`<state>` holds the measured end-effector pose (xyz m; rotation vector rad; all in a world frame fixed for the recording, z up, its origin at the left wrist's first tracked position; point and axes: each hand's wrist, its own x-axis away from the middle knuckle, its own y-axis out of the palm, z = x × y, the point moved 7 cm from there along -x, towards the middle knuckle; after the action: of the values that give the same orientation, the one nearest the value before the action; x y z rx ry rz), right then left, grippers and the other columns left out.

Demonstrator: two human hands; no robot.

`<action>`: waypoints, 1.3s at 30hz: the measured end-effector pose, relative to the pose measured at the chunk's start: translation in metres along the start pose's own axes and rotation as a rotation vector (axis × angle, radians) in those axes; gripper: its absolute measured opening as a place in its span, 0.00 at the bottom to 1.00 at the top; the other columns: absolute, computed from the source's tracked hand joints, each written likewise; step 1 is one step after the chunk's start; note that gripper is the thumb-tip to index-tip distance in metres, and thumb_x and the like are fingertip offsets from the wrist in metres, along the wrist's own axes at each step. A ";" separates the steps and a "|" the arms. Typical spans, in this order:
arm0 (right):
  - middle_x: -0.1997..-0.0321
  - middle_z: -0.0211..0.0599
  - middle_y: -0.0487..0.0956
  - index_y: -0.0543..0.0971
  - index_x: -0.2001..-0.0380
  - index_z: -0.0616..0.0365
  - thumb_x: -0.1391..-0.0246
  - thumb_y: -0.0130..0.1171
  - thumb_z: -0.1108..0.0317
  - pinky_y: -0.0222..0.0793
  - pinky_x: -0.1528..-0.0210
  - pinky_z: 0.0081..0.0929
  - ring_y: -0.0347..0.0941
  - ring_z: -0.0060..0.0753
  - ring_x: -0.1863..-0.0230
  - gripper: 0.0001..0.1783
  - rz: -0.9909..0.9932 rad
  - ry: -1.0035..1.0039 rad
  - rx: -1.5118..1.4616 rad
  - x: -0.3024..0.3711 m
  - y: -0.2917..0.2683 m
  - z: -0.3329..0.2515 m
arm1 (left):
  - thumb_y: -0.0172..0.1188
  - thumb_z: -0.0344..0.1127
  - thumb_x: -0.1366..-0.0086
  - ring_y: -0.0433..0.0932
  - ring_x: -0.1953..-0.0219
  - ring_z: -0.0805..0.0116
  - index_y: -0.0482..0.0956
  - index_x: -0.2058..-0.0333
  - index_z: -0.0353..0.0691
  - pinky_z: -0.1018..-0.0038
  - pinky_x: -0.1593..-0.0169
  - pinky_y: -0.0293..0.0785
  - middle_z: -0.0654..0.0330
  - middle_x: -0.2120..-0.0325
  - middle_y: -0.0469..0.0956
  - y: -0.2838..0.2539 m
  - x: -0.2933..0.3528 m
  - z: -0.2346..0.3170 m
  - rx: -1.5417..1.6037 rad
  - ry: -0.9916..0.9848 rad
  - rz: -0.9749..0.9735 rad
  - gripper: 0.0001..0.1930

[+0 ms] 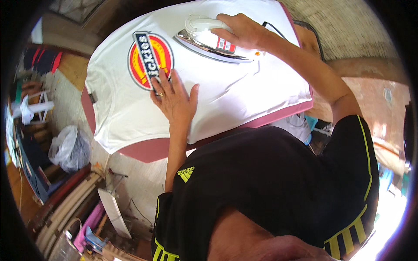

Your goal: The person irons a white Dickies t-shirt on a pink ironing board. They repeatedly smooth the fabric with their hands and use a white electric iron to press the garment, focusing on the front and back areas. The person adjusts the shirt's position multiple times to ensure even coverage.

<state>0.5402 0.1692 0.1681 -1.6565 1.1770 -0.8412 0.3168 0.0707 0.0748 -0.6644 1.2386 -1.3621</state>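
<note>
Shirt (209, 91) beneath left hand (177, 98); right hand (244, 32) above (gripping iron (208, 41)).

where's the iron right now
In the head view, the iron is near the top, just right of centre, held by the right hand over the white shirt, to the right of the round logo.

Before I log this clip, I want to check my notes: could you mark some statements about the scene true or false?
1. The right hand grips the iron. True.
2. Both hands are on the iron. False: the left hand lies on the white shirt.
3. The shirt bears a round print. True.
4. The shirt hides everything beneath it. False: a maroon surface shows past its edges.
5. The iron is black. False: it is white and silver.
</note>
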 end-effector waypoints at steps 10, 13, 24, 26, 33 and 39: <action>0.66 0.64 0.81 0.76 0.55 0.67 0.36 0.52 0.47 0.74 0.57 0.52 0.79 0.66 0.61 0.28 0.296 0.069 0.190 0.024 -0.059 0.149 | 0.56 0.44 0.35 0.51 0.28 0.44 0.68 0.36 0.46 0.39 0.34 0.49 0.55 0.31 0.59 0.022 0.019 0.114 0.266 0.558 -0.151 0.29; 0.65 0.57 0.81 0.73 0.44 0.65 0.33 0.50 0.48 0.76 0.58 0.38 0.80 0.50 0.65 0.30 0.385 -0.163 0.333 0.066 -0.036 0.164 | 0.59 0.44 0.36 0.54 0.28 0.49 0.75 0.42 0.45 0.39 0.33 0.50 0.61 0.32 0.63 0.034 0.050 0.150 0.377 0.732 -0.254 0.24; 0.79 0.54 0.77 0.75 0.57 0.61 0.37 0.57 0.53 0.71 0.69 0.46 0.78 0.57 0.74 0.20 0.021 -0.131 -0.027 0.147 -0.026 0.072 | 0.60 0.27 0.46 0.73 0.49 0.59 0.79 0.61 0.41 0.56 0.47 0.70 0.62 0.55 0.76 0.029 0.093 0.160 0.628 0.647 -0.162 0.12; 0.79 0.55 0.76 0.75 0.56 0.62 0.37 0.57 0.53 0.71 0.70 0.43 0.77 0.56 0.75 0.21 0.196 -0.243 0.127 0.123 -0.030 0.095 | 0.59 0.25 0.48 0.74 0.54 0.58 0.79 0.63 0.40 0.58 0.50 0.71 0.61 0.60 0.75 0.028 0.100 0.167 0.621 0.609 -0.124 0.12; 0.70 0.63 0.79 0.75 0.56 0.66 0.35 0.51 0.48 0.74 0.59 0.51 0.79 0.65 0.64 0.26 -0.022 -0.142 -0.004 0.065 -0.036 0.075 | 0.56 0.20 0.50 0.74 0.57 0.55 0.78 0.63 0.38 0.60 0.52 0.72 0.58 0.62 0.74 0.021 0.112 0.170 0.615 0.511 -0.073 0.13; 0.80 0.52 0.76 0.75 0.56 0.60 0.38 0.58 0.53 0.70 0.69 0.46 0.76 0.56 0.75 0.19 -0.184 -0.288 -0.139 0.114 0.004 0.013 | 0.57 0.21 0.50 0.74 0.56 0.55 0.80 0.59 0.36 0.61 0.50 0.72 0.58 0.59 0.75 0.026 0.126 0.168 0.584 0.413 -0.031 0.17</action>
<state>0.5860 0.0645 0.1622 -1.9489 0.9102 -0.6156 0.4516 -0.0926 0.0668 0.0114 1.0578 -1.8387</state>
